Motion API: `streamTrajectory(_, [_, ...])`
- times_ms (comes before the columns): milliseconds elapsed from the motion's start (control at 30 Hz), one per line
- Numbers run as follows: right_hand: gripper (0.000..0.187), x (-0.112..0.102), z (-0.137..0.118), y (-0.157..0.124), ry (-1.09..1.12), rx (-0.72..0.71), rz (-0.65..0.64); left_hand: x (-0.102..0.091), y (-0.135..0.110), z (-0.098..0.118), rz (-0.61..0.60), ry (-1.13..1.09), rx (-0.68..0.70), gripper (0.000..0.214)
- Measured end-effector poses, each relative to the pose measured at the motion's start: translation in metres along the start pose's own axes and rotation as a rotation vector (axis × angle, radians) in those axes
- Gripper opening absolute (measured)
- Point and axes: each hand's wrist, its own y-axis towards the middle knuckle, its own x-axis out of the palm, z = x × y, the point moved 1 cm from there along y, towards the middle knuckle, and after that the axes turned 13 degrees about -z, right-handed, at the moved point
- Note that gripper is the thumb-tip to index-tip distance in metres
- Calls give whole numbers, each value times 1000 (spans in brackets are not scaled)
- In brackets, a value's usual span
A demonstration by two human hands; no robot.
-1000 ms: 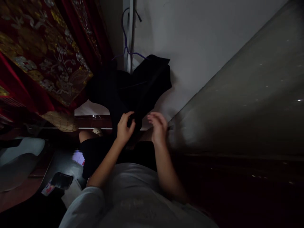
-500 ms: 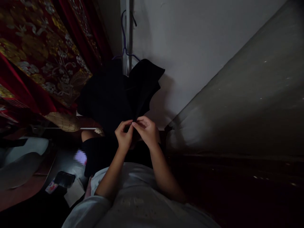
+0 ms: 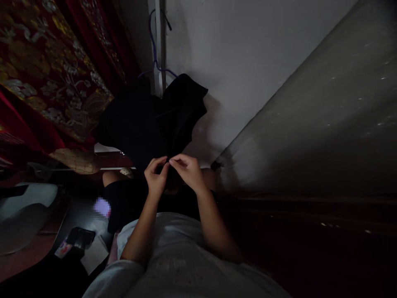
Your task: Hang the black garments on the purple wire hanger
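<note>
- The left hand (image 3: 156, 177) is pinching the lower edge of the black garment (image 3: 145, 122), thumb and forefinger closing on the cloth.
- The right hand (image 3: 187, 171) is gripping the same edge just beside it. Its fingertips (image 3: 171, 162) are meeting those of the left hand.
- The garment is hanging from a purple hanger (image 3: 154, 49) against the white wall (image 3: 248, 62) and spreading out above both hands. The light is dim, so its folds are hard to make out.
- A red and gold embroidered cloth (image 3: 46, 70) is hanging to the left of the garment.
- A dark phone (image 3: 81, 238) is lying low on the left — well apart from the hands.
</note>
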Motion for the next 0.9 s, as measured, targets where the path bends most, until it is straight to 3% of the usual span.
streamTrajectory(233, [24,6,0,3,63,38,50,-7,0,4,-85,48,52,18])
streamTrajectory(400, [19,10,-4,3,71,121,-60,-4,-4,0,-33,66,66,16])
streamTrajectory(500, [17,15,-7,7,198,165,-138,-2,-6,-3,27,71,17,17])
streamTrajectory(600, [18,17,-14,23,321,181,-102,-3,-3,-3,39,63,-1,12])
streamTrajectory(733, [21,4,-47,72,369,86,45,-7,7,-7,23,96,11,5])
streamTrajectory(900, [24,-16,-119,132,365,-125,135,-9,17,-33,-38,161,-18,14])
